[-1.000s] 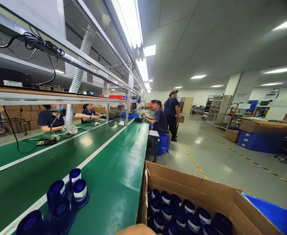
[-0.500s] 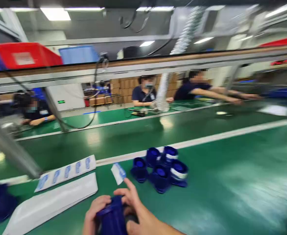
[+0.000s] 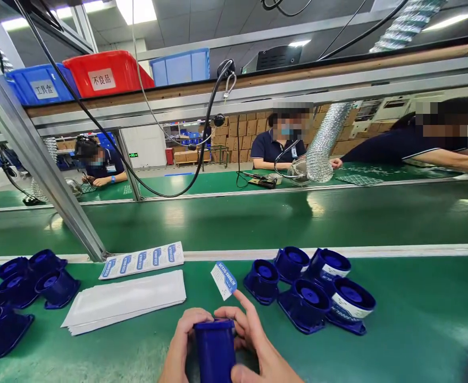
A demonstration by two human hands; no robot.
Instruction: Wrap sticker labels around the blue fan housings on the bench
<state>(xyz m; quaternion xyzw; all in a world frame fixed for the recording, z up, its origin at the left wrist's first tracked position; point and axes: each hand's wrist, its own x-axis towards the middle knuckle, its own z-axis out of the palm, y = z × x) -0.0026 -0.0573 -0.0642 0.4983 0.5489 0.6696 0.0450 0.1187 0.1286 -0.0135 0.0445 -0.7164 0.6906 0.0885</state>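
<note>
A dark blue cup [image 3: 216, 354] is held at the bottom middle of the frame, and its lower end is cut off by the frame's edge. It is gripped on its left by the left hand [image 3: 184, 340] and on its right by the right hand [image 3: 256, 343], so both are closed on it. The right pointer finger is stretched out, and its tip is touched by a blue and white label [image 3: 224, 279]. To the right, five more blue cups [image 3: 308, 298] are grouped on the green desk [image 3: 425, 314], and white labels can be seen on two of them. To the left, a strip of labels [image 3: 142, 260] is laid flat behind a pile of white paper [image 3: 126, 300]. Other cups [image 3: 56, 287] are bunched at the left edge. A red bin [image 3: 108, 77] is kept on a shelf [image 3: 266, 88] at the upper left. Three people [image 3: 272, 154] in dark shirts can be seen behind.
</note>
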